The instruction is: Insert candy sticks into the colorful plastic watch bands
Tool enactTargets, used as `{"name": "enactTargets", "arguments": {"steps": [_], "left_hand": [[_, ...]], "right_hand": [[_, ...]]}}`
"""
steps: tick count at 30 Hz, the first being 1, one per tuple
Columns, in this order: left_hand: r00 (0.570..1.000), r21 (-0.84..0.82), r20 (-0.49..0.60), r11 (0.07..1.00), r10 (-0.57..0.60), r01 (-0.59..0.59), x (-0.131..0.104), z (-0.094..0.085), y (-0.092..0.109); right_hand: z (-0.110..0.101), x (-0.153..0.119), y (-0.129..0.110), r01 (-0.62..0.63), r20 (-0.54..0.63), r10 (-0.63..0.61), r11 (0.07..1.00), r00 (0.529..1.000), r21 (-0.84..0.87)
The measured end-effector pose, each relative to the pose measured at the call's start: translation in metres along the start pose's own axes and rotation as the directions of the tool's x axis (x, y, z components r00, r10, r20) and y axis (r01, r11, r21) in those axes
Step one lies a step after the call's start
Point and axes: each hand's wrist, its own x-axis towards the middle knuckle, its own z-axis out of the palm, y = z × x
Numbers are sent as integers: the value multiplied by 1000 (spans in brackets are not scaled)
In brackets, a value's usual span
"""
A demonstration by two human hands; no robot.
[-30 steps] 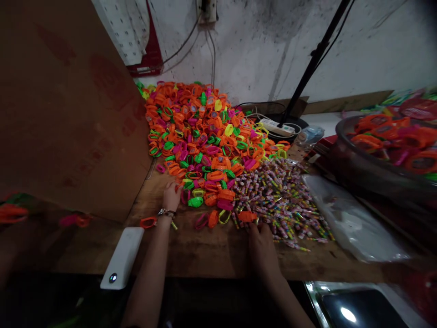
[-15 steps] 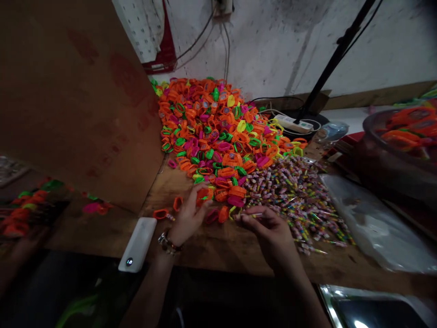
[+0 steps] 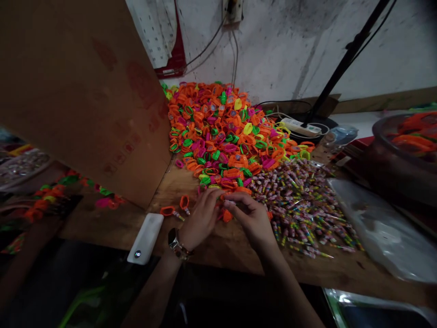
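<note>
My left hand (image 3: 202, 217), with a watch and bracelet at the wrist, meets my right hand (image 3: 251, 218) at the near edge of a heap of colourful plastic rings (image 3: 218, 132). Fingers of both are bent together around something small; the left's grip is hidden behind its knuckles. My right thumb and forefinger pinch a small thing I cannot make out. Orange pieces lie just under and between the hands. Left of my left hand are two orange rings (image 3: 167, 210), each with a small wrapped stick joined or touching. A pile of wrapped sticks (image 3: 303, 205) spreads to the right.
A tall cardboard box (image 3: 136, 136) stands at left, a white power bank (image 3: 146, 239) before it. Clear plastic bags (image 3: 385, 232) and a tub (image 3: 385, 150) of orange pieces are at right. Behind are a power strip (image 3: 300, 126) and black pole. Another person's arm (image 3: 30, 246) shows far left.
My right hand has moved left and up to meet my left hand, and its stick no longer shows. A second stick now shows beside the orange rings. The view has shifted slightly.
</note>
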Motion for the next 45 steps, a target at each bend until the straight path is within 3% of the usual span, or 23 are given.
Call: {"name": "enactTargets", "arguments": {"steps": [4,9,14,17,22,24,27,34,38,45], "left_hand": [[1000,23,26,1000,-13,12,-2,3,3],[997,34,68,999,-25,22,-5,4,9],[993,34,107,999,-41,37,-9,5,13],[989,51,129,997,-68,62,-12,6,16],[971,106,194,987,-140,121,-24,12,20],[967,110,215,987,-137,116,-30,16,21],[966,97,237,992,-102,81,-40,23,20],[955,117,289,992,-72,39,-51,35,18],[942,121,333,993,-49,9,-49,36,16],[919,22,388,997,-75,72,-47,39,11]], "right_hand": [[-3,-4,4,117,-33,-121,987,992,-113],[-7,-7,12,402,-29,-438,848,899,-345],[-6,-14,15,474,32,-510,771,860,-425],[-8,-19,18,419,60,-436,806,898,-418],[-19,-25,31,87,10,-91,912,996,-401],[-24,-27,34,0,107,48,911,993,-412],[-28,-29,33,-61,278,179,920,944,-387],[-28,-35,41,-182,313,260,950,914,-255],[-29,-42,55,-175,240,237,952,941,-251],[-16,-50,65,-154,30,159,980,987,-126]]}}
